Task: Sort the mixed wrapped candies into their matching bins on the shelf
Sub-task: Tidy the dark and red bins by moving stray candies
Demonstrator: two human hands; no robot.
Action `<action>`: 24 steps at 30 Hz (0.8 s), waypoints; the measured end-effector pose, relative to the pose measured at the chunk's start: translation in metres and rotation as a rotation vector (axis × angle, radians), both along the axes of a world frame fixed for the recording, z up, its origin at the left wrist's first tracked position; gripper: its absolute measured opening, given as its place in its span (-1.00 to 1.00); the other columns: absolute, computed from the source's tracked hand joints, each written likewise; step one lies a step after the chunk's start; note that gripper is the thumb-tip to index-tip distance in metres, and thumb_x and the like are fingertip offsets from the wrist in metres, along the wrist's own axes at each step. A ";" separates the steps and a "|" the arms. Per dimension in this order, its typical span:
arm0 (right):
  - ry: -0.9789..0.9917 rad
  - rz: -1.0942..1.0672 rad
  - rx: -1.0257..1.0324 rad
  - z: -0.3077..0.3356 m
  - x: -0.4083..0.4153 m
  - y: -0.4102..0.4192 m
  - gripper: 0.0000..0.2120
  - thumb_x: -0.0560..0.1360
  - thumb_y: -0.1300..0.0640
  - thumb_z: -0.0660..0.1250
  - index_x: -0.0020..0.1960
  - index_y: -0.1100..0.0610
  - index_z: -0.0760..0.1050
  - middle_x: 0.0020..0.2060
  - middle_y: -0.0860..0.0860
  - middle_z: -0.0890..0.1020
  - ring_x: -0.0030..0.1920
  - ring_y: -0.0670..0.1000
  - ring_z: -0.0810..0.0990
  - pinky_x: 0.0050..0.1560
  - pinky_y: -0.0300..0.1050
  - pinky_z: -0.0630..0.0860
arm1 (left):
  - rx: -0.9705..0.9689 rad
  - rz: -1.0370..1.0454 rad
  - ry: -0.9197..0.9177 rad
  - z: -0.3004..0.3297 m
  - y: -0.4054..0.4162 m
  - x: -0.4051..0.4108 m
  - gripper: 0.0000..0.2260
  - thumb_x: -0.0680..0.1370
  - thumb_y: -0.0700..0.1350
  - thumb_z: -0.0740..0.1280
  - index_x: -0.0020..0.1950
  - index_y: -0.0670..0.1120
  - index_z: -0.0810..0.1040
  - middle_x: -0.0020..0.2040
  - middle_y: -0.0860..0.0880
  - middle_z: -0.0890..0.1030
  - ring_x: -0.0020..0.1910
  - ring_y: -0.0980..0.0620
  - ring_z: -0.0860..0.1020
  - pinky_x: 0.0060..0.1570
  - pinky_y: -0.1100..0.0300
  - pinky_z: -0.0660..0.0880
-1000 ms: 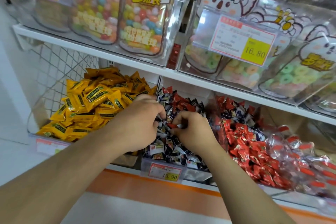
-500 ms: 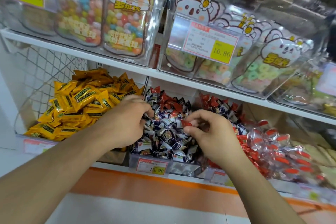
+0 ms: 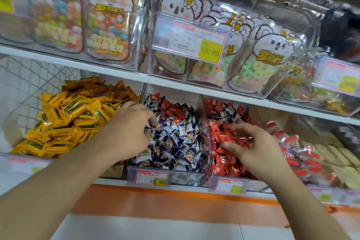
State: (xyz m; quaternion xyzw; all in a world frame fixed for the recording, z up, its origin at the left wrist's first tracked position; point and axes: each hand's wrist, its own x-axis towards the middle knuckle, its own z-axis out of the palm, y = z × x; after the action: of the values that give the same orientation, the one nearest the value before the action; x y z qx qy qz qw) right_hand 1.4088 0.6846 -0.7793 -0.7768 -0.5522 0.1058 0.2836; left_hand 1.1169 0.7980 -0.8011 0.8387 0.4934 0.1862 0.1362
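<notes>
L hand (image 3: 132,128) pinches blue candy (image 3: 155,127) at 9 o'clock; R hand (image 3: 251,146), fingers spread loose, over red bin (image 3: 228,183) at 3.

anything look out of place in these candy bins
Yes. Red-wrapped candies lie at the back of the middle bin, which otherwise holds dark blue and white candies. A few blue-wrapped candies lie at the back of the red candy bin. The left hand digs in the middle bin.
</notes>
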 end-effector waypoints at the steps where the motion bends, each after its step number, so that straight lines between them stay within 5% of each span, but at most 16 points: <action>1: 0.018 0.002 -0.001 -0.002 0.000 0.000 -0.61 0.44 -0.07 0.58 0.23 -0.13 0.60 0.10 -0.26 0.61 0.12 -0.21 0.54 0.09 -0.24 0.39 | 0.012 0.006 -0.005 0.002 0.000 0.003 -0.75 0.60 -0.09 0.40 0.25 0.14 0.57 0.40 0.13 0.48 0.50 0.05 0.28 0.53 0.02 0.23; 4: 0.053 -0.007 0.069 -0.007 -0.001 0.003 -0.68 0.49 -0.04 0.54 0.22 -0.09 0.61 0.11 -0.21 0.61 0.05 -0.28 0.50 -0.03 -0.46 0.31 | 0.024 -0.013 -0.066 0.007 0.000 0.016 -0.70 0.60 -0.07 0.41 0.33 0.13 0.54 0.42 0.13 0.48 0.44 0.07 0.39 0.48 0.07 0.32; 9: 0.051 -0.021 0.158 -0.013 0.000 0.011 -0.87 0.56 0.02 0.44 0.10 -0.07 0.61 0.04 -0.18 0.62 -0.16 -0.29 0.49 -0.21 -0.50 0.31 | -0.085 0.019 -0.164 0.007 0.019 0.057 -0.73 0.59 -0.02 0.44 0.26 0.16 0.52 0.11 0.10 0.62 -0.07 0.17 0.56 -0.14 0.40 0.44; 13: 0.044 0.030 0.135 -0.018 -0.001 0.016 -0.88 0.56 0.06 0.43 0.09 -0.04 0.60 0.02 -0.17 0.61 -0.02 -0.15 0.56 -0.10 -0.38 0.42 | -0.176 0.125 -0.245 -0.014 0.060 0.096 -0.50 0.51 -0.02 0.53 0.42 0.06 0.48 0.23 0.04 0.50 0.04 0.07 0.51 0.09 0.28 0.47; 17: 0.057 0.063 0.118 -0.020 0.006 0.017 -0.87 0.57 0.00 0.41 0.12 -0.07 0.58 0.06 -0.18 0.59 -0.10 -0.09 0.64 -0.23 -0.37 0.51 | -0.198 0.130 -0.069 -0.039 0.098 0.113 -0.40 0.46 0.28 0.46 0.46 0.13 0.45 0.29 -0.03 0.57 0.05 -0.06 0.63 0.07 0.12 0.62; 21: 0.048 0.095 0.113 -0.021 0.018 0.017 -0.83 0.57 0.00 0.42 0.16 -0.09 0.59 0.09 -0.21 0.59 -0.05 -0.20 0.60 -0.14 -0.53 0.46 | -0.173 0.118 0.065 -0.051 0.113 0.116 -0.64 0.43 0.30 0.42 0.13 0.17 0.65 0.07 -0.03 0.64 -0.14 -0.07 0.66 -0.06 0.06 0.66; 24: 0.043 0.102 0.108 -0.022 0.024 0.018 -0.83 0.57 0.04 0.43 0.16 -0.09 0.60 0.09 -0.21 0.60 -0.03 -0.24 0.55 -0.10 -0.60 0.39 | -0.135 0.108 0.058 -0.045 0.110 0.116 -0.73 0.46 0.17 0.54 0.12 0.14 0.69 0.10 0.01 0.66 -0.03 -0.04 0.64 0.01 0.17 0.59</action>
State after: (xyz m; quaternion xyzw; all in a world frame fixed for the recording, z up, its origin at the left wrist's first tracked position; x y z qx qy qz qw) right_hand 1.4328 0.7024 -0.8012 -0.7287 -0.5900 0.1068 0.3310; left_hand 1.2326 0.9080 -0.8458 0.8048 0.5530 0.1352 0.1681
